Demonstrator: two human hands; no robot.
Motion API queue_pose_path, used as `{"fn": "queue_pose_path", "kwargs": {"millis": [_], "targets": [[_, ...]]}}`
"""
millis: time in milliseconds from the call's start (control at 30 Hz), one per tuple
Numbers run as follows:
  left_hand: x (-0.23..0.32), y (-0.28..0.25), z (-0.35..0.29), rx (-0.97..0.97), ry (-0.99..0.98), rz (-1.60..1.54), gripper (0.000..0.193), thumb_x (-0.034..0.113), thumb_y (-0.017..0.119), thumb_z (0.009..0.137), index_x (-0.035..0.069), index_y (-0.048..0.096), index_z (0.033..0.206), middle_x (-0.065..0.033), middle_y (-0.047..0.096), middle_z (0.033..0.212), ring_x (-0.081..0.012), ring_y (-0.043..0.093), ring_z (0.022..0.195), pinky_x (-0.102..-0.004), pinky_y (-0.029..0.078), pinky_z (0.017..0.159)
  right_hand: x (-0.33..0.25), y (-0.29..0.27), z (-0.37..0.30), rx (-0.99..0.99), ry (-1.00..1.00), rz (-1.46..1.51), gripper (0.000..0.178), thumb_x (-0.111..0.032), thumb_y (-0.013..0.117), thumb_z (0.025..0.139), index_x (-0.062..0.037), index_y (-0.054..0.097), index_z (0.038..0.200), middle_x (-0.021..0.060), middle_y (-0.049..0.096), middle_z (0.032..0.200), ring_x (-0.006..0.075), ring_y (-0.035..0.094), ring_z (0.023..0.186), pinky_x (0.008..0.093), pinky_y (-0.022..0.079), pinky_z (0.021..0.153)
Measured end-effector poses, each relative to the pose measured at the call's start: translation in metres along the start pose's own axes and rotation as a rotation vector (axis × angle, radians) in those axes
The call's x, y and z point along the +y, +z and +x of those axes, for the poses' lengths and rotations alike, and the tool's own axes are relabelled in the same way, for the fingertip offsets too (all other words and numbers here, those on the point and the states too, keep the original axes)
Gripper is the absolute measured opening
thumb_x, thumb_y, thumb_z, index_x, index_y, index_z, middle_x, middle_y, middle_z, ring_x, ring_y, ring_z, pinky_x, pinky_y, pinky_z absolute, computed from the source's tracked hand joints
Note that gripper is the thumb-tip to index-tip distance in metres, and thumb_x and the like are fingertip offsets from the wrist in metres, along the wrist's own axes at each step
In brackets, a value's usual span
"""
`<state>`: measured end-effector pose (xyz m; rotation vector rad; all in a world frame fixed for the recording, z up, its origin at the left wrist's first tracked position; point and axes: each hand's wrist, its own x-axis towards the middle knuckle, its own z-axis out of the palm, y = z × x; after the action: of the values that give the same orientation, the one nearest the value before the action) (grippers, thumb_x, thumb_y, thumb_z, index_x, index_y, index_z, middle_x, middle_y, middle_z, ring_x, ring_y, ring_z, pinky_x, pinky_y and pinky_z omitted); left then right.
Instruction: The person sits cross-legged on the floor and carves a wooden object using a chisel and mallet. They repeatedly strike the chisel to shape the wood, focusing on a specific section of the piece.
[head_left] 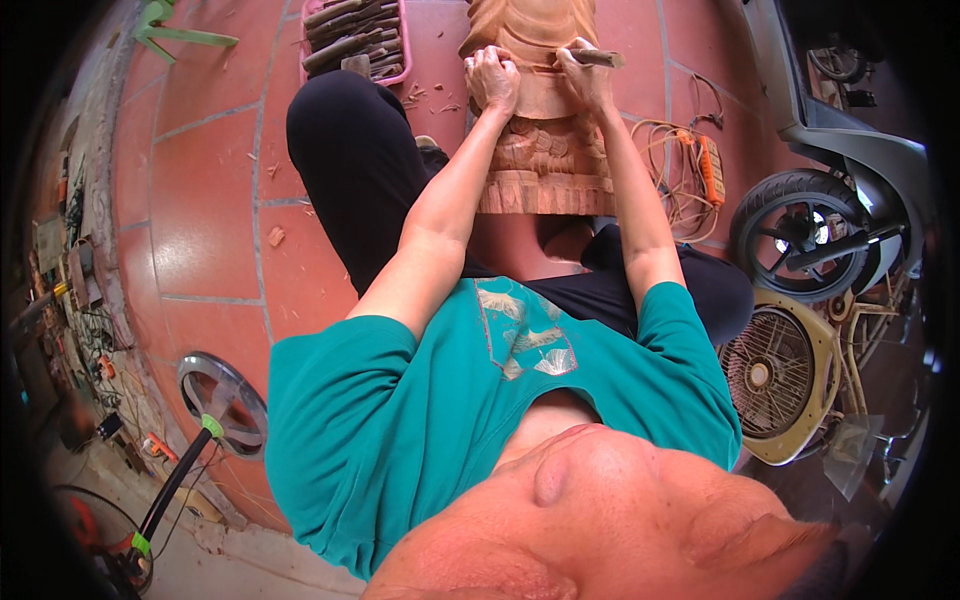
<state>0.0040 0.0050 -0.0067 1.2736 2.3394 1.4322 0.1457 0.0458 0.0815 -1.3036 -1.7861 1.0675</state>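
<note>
A reddish-brown wood carving [545, 150] with draped folds and a rough ridged base lies in front of me, between my legs. My right hand [588, 80] is closed round a carving chisel [600, 58] at the carving's right side. The chisel's wooden handle sticks out to the right, while its blade cannot be made out. On the carving's left side rests my left hand [492, 80], its fingers curled in. Whatever those fingers may grip is hidden.
A pink tray [405, 45] full of wooden-handled tools stands at the far left, with wood chips near it. To the right are an orange power strip [711, 170] with coiled cord, a motorbike wheel [805, 235] and a fan [770, 372]. A green plastic stool [165, 35] is at the upper left.
</note>
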Motion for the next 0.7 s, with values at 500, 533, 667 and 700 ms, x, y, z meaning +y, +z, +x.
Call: {"fn": "queue_pose_path", "kwargs": {"millis": [500, 533, 667, 700], "targets": [[0.003, -0.001, -0.002, -0.034, -0.03, -0.003, 0.008, 0.011, 0.062, 0.077, 0.012, 0.066, 0.083, -0.0102, 0.065, 0.094, -0.0321, 0.058, 0.097, -0.0449, 0.048, 0.085, 0.009, 0.005, 0.007, 0.077, -0.166, -0.135, 0.016, -0.016, 0.063, 0.087, -0.0022, 0.061, 0.079, 0.0039, 0.061, 0.065, 0.0087, 0.053, 0.061, 0.0281, 0.045, 0.059], [0.004, -0.001, -0.002, -0.033, -0.027, -0.003, 0.008, 0.011, 0.062, 0.076, 0.011, 0.067, 0.083, -0.0107, 0.066, 0.093, -0.0323, 0.059, 0.095, -0.0444, 0.048, 0.085, 0.011, 0.006, 0.008, 0.079, -0.219, -0.13, 0.016, -0.016, 0.062, 0.087, -0.0022, 0.061, 0.079, 0.0035, 0.06, 0.065, 0.0083, 0.053, 0.061, 0.0278, 0.045, 0.058], [0.004, -0.002, -0.002, -0.038, -0.039, 0.004, 0.008, 0.011, 0.062, 0.076, 0.011, 0.067, 0.083, -0.0106, 0.066, 0.093, -0.0321, 0.059, 0.095, -0.0446, 0.049, 0.084, 0.01, 0.011, 0.008, 0.091, -0.335, -0.087, 0.018, -0.016, 0.065, 0.084, -0.0012, 0.06, 0.076, 0.0059, 0.057, 0.063, 0.0126, 0.052, 0.059, 0.0306, 0.045, 0.058], [0.004, -0.001, -0.002, -0.045, -0.046, 0.005, 0.008, 0.011, 0.062, 0.076, 0.012, 0.066, 0.083, -0.0099, 0.065, 0.094, -0.0318, 0.058, 0.097, -0.0451, 0.048, 0.085, 0.01, 0.011, 0.008, 0.099, -0.338, -0.074, 0.019, -0.016, 0.067, 0.083, -0.0006, 0.06, 0.074, 0.0075, 0.056, 0.062, 0.0151, 0.052, 0.057, 0.0324, 0.045, 0.058]]}}
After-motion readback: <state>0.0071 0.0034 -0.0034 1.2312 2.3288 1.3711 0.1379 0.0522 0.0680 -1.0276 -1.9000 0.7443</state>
